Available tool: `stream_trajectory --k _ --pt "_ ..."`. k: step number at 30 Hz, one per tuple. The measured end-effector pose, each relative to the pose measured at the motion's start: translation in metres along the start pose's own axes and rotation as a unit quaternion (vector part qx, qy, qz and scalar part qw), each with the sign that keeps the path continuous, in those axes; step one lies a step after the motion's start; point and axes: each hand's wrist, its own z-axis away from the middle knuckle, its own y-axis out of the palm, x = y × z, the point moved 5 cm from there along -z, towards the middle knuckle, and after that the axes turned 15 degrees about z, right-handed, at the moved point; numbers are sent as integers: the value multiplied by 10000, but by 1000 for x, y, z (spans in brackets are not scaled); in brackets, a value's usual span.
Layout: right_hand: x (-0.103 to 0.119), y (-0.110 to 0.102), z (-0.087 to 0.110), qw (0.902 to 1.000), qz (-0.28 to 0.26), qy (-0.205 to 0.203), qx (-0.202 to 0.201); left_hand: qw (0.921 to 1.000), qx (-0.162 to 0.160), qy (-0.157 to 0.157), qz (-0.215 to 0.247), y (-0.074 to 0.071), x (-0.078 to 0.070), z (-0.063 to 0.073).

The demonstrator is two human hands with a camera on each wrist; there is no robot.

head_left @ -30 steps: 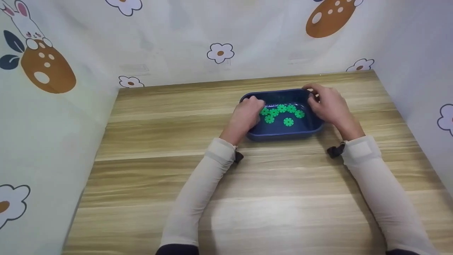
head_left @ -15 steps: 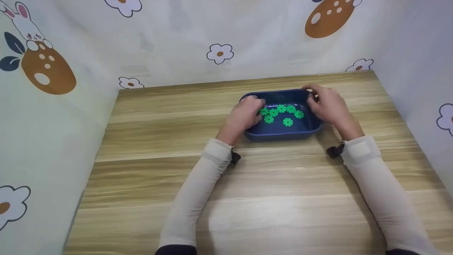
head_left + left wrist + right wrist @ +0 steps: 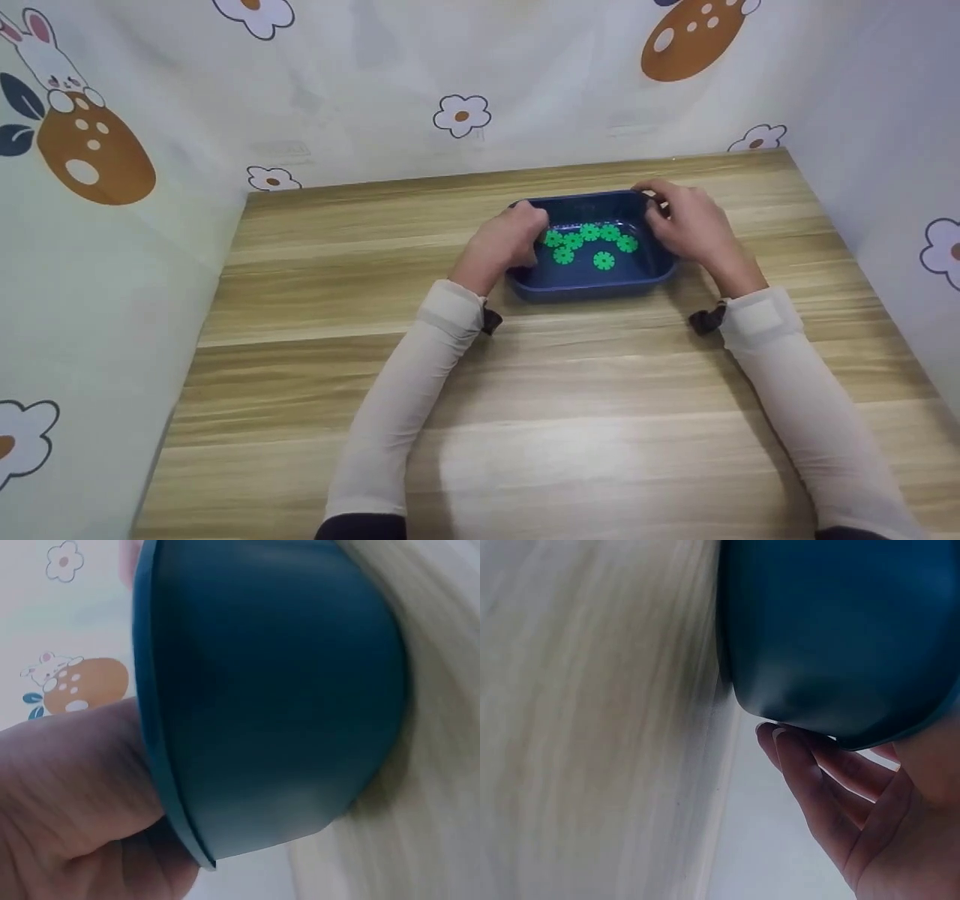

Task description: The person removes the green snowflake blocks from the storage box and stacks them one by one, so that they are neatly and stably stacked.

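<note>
A dark blue rectangular basin [image 3: 592, 289] stands on the wooden table toward the back. Several green notched plastic discs [image 3: 604, 261] lie on its floor, mostly bunched along the back and left. My left hand [image 3: 501, 241] grips the basin's left rim, its fingers curled over into the inside. In the left wrist view that hand [image 3: 75, 795] wraps the rim, beside the smooth outer wall [image 3: 277, 690]. My right hand [image 3: 696, 229] holds the far right corner, thumb inside. From the right wrist, its fingers [image 3: 806, 780] show against the outer side of the basin [image 3: 840, 630].
The wood-grain table [image 3: 322, 390] reaches a back wall covering [image 3: 360, 112] printed with flowers and cartoon fruit. Similar coverings stand at left and right. A dark wrist mount [image 3: 707, 321] sits under the right sleeve cuff, another [image 3: 491, 321] under the left.
The basin has shifted slightly to the left with both hands on it. My left hand has moved a little left along with it. The green discs keep their arrangement inside.
</note>
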Motion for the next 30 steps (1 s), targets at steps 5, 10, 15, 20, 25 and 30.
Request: stream_trajectory --k 5,10,15,20,25,30 --pt "0 -2 1 10000 16 64 32 9986 -81 -16 -513 -2 -6 3" --pt "1 -4 2 10000 -3 76 49 9970 25 -226 -733 0 -10 4" --pt "0 -3 2 10000 16 59 -74 9946 92 -391 -961 1 -13 2" --pt "0 -1 1 9999 18 16 -147 9930 168 -420 -1089 3 -14 3" --pt "0 0 1 9999 15 6 -135 9942 192 -289 -1020 5 -11 1" --pt "0 0 1 9999 18 -9 -144 9956 112 -120 -918 6 -8 -1"
